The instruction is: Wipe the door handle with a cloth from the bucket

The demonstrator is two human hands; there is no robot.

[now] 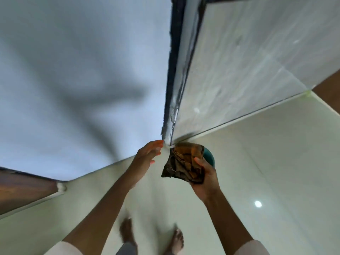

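The cloth (184, 162) is soft, crumpled brown and orange fabric. Behind it, the teal bucket (209, 156) looks smooth. Under it, the pale floor (266, 172) tiles are shiny.

Landmark: wall corner (168, 142).
- Left wall (73, 70): runs left from the corner.
- Right wall (248, 61): runs right from the corner.
- Floor (266, 172): below both walls, meeting them at the corner.
- Bucket (209, 156): on the floor, just right of the corner, mostly hidden behind the cloth.
- Cloth (184, 162): in the right hand (204, 178), in front of the bucket, right of the corner.
- Left hand (147, 155): fingers spread, holding nothing, just left of and below the corner, fingertips near it, apart from the cloth.
- Feet (152, 236): on the floor, well below the corner, between the forearms.
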